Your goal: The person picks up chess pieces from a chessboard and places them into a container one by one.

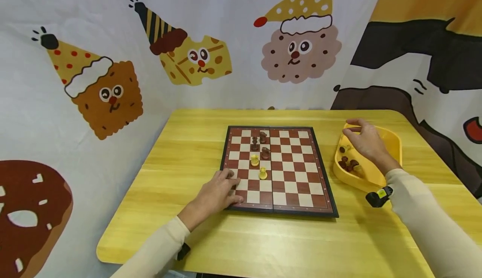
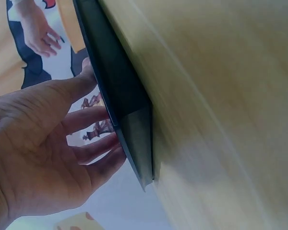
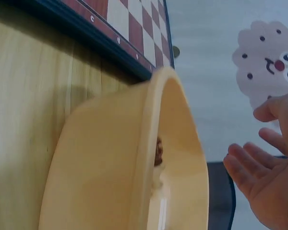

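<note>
My left hand [image 1: 215, 192] rests on the near left part of a chessboard [image 1: 297, 165], fingertips on its squares and border. In the left wrist view, the fingers of that hand [image 2: 43, 143] reach over the board's dark edge [image 2: 117, 72]. Three dark chess pieces, one of them a tall piece [image 1: 255, 144], stand on the board's left half, with two yellow chess pieces nearer me, including one [image 1: 263, 173] in front. Above a yellow bin [image 1: 393, 144] hovers my right hand [image 1: 367, 141], fingers loosely bent and holding nothing. The right wrist view shows that hand [image 3: 273, 167] beyond the bin's rim.
Several dark and yellow chess pieces [image 1: 348, 165] lie inside the bin, to the right of the board. Both stand on a yellow wood-grain table [image 1: 180, 152]. Behind it hangs a cloth [image 1: 241, 94] printed with cartoon snacks.
</note>
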Demonstrator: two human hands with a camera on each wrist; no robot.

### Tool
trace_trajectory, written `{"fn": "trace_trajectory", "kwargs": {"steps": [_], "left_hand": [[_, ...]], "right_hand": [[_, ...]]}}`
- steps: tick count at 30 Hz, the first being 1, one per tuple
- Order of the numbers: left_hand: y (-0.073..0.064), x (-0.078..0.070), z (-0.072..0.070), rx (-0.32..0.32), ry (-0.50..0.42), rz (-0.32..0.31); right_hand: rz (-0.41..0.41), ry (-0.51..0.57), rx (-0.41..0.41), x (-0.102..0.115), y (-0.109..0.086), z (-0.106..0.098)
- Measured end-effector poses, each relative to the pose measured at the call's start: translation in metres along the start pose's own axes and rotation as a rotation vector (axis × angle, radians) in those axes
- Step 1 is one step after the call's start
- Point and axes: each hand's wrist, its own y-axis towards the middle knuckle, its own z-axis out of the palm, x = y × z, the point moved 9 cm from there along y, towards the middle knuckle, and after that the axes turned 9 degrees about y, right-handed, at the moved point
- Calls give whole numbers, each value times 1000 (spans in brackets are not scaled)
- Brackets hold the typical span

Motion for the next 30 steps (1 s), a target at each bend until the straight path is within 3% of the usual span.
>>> {"fn": "trace_trajectory", "kwargs": {"steps": [6,13,20,23,27,30], "left_hand": [[-8,1,7,7,-16,-18],[-10,-5,10,7,-23,-14],[-11,-3,6,3,-5,-16],[-12,-1,5,-3,-7,-18],[-10,0,4,-19,-13,-13],[-3,-2,2,-25,-12,-3]], "right_hand": [[-93,83,56,19,1,34],[-177,107,140,45,1,70],[-200,119,249,61,-3,120],[-215,194,285,68,-2,140],[-174,298,316,72,3,161],[-122,306,322,72,8,170]]}}
